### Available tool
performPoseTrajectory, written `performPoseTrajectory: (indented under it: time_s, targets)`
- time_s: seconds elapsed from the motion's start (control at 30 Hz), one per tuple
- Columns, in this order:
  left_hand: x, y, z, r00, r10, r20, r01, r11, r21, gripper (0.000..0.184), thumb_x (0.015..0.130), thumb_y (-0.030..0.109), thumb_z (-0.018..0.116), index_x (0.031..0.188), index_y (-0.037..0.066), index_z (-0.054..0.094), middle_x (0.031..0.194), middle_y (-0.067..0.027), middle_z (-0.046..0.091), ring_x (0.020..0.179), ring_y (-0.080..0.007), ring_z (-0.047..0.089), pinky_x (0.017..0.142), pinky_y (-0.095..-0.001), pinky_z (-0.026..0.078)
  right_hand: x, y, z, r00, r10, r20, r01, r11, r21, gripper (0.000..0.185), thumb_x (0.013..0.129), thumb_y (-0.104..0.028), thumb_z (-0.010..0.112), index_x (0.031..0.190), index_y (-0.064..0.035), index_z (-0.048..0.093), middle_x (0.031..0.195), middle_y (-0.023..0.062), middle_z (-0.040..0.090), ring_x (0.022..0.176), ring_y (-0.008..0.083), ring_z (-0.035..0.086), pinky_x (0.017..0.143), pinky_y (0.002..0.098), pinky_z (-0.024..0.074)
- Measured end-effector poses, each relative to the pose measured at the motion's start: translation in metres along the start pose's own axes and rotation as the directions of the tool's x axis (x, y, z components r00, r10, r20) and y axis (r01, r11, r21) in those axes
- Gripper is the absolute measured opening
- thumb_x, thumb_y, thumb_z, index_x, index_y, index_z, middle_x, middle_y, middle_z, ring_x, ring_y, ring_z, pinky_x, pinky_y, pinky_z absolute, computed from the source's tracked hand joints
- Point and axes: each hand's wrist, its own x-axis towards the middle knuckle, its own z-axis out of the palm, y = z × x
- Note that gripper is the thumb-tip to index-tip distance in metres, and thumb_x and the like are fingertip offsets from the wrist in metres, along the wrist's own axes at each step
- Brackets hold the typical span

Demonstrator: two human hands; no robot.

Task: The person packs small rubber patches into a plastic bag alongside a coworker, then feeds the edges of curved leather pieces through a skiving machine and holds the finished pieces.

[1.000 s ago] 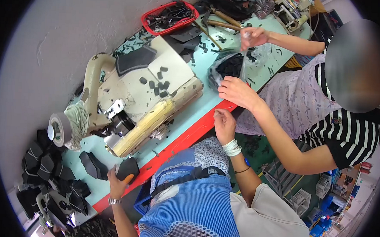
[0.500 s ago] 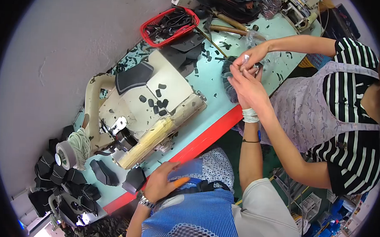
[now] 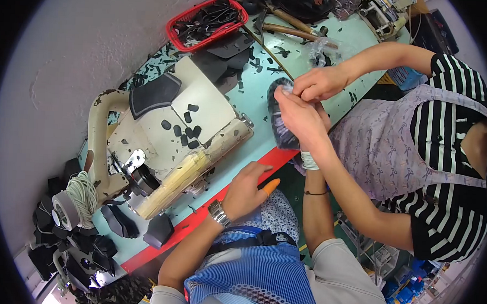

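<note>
My left hand point(image 3: 246, 191), with a metal watch at its wrist and an orange cover on the thumb, is open above the red table edge point(image 3: 194, 226), fingers stretched out, holding nothing. My right hand point(image 3: 323, 116), with white bands on the wrist, reaches up beside a clear plastic bag of dark pieces point(image 3: 281, 124). A co-worker's hands cover most of it, so its fingers and any grip are hidden. The co-worker's nearer hand point(image 3: 300, 117) and farther hand point(image 3: 321, 82) pinch together at the bag's gathered top.
A cream sewing machine point(image 3: 200, 153) with small black pieces point(image 3: 188, 117) and a dark curved panel point(image 3: 154, 96) on it stands at left. A cord spool point(image 3: 67, 209) is near stacked black parts. Farther back are a red basket point(image 3: 175, 37) and hammers point(image 3: 295, 30).
My left hand has moved from my lap up and right to the table edge, fingers extending. The bag and the hands around it sit slightly lower and left; the whole view has shifted.
</note>
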Motion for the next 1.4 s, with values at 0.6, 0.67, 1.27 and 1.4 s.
performPoseTrajectory:
  time_s: [0.6, 0.67, 1.27, 1.4]
  targets:
    - [-0.012, -0.010, 0.000, 0.982, -0.145, 0.119, 0.138, 0.988, 0.066, 0.043, 0.083, 0.027, 0.073, 0.112, -0.003, 0.061, 0.103, -0.0193, 0.064, 0.089, -0.0295, 0.065, 0.072, -0.0353, 0.053, -0.047, -0.017, -0.024, 0.788, 0.018, 0.616, 0.199, -0.954, -0.226, 0.018, 0.097, -0.020, 0.045, 0.105, -0.0078, 0.056, 0.096, -0.0004, 0.057, 0.080, 0.0071, 0.052, 0.066, 0.0206, 0.0402]
    - [-0.011, 0.000, -0.011, 0.975, -0.135, 0.177, 0.122, 0.989, 0.082, 0.040, 0.084, 0.025, 0.072, 0.110, -0.004, 0.062, 0.101, -0.0190, 0.065, 0.087, -0.0293, 0.066, 0.071, -0.0351, 0.053, -0.051, -0.019, -0.025, 0.754, 0.133, 0.643, 0.109, -0.991, 0.078, 0.022, 0.090, -0.014, 0.049, 0.109, -0.0038, 0.055, 0.103, 0.0070, 0.057, 0.091, 0.0161, 0.052, 0.078, 0.0258, 0.0405]
    - [0.340, -0.044, -0.076, 0.852, 0.135, 0.506, -0.512, 0.414, 0.752, 0.014, 0.081, 0.005, 0.056, 0.084, 0.001, 0.069, 0.088, -0.0219, 0.069, 0.084, -0.0352, 0.069, 0.072, -0.0418, 0.056, -0.136, -0.075, -0.136, 0.578, 0.135, 0.805, -0.424, -0.793, 0.437, 0.029, 0.089, -0.010, 0.060, 0.114, 0.0043, 0.059, 0.110, 0.0205, 0.062, 0.105, 0.0331, 0.058, 0.095, 0.0391, 0.0428]
    - [0.360, -0.057, -0.064, 0.815, 0.076, 0.574, -0.542, 0.451, 0.709, 0.013, 0.081, 0.007, 0.057, 0.083, 0.001, 0.068, 0.085, -0.0211, 0.069, 0.082, -0.0366, 0.069, 0.071, -0.0428, 0.055, -0.174, -0.097, -0.134, 0.533, -0.049, 0.845, -0.572, -0.757, 0.317, 0.027, 0.088, -0.009, 0.060, 0.112, 0.0046, 0.061, 0.110, 0.0199, 0.063, 0.103, 0.0310, 0.060, 0.092, 0.0375, 0.0447]
